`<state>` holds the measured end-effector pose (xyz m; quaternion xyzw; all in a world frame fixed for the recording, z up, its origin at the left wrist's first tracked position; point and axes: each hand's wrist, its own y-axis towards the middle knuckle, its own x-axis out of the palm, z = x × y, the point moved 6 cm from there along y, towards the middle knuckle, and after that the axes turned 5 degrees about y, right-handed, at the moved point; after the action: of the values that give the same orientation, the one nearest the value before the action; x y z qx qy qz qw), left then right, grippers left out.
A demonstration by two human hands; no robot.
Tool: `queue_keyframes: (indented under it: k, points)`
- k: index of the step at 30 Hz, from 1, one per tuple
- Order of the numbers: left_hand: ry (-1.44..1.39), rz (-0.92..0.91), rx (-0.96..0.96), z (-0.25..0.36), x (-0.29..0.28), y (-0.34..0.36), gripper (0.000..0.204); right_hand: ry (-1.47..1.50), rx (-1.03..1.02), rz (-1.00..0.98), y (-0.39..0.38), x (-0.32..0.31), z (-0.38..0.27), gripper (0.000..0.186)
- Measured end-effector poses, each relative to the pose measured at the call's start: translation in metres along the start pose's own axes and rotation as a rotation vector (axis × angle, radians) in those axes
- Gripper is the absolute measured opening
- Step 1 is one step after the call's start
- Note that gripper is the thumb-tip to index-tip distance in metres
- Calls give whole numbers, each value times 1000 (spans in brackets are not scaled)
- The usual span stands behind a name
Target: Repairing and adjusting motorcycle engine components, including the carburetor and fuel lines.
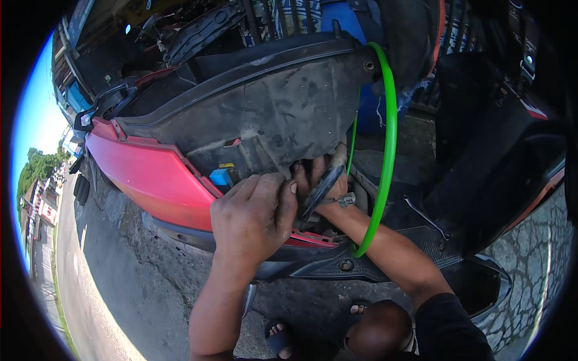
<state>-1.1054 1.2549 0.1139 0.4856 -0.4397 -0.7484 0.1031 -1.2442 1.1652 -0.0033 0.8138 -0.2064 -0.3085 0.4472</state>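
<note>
A motor scooter with a red side panel point(153, 177) stands before me, its dark underseat storage box point(271, 111) uncovered. My left hand point(256, 207) is closed at the box's lower edge, fingers curled over and thumb alongside; their tips are hidden. Just right of it, my right hand point(316, 177) reaches up under the box with bent fingers, partly covered by a black wrapped cable point(326, 183). What either hand grips does not show. A small pale connector-like piece point(346, 200) lies against the right wrist. Left of my hands sits a light-blue plug point(220, 177).
A bright green hose point(390, 138) loops over my right forearm. An open-ended wrench point(426, 218) lies on the black footboard point(448, 253). The scooter's dark front section point(487, 156) rises at the right. My sandalled feet and a knee point(379, 331) are below.
</note>
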Motion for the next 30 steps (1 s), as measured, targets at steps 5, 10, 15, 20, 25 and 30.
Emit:
queue_keyframes:
  k: [5, 10, 15, 20, 25, 30]
  points:
    - [-43, -23, -64, 2, 4, -2, 6, -41, 210, -66, -14, 6, 10, 28]
    - [10, -58, -86, 5, 4, 1, 6, 183, 402, -150, -12, 13, 19, 20]
    - [247, -218, -124, 11, 16, 4, 14, 158, 336, -145, -18, 8, 19, 21]
    - [257, -303, 6, 15, 13, 1, 13, -44, 217, -377, -29, -64, 27, 49]
    - [292, -414, 59, 13, 19, -10, 21, -678, 613, -588, -98, -199, 94, 40]
    - [268, -387, 111, 41, 47, -9, 43, -811, 640, -721, -124, -212, 124, 26]
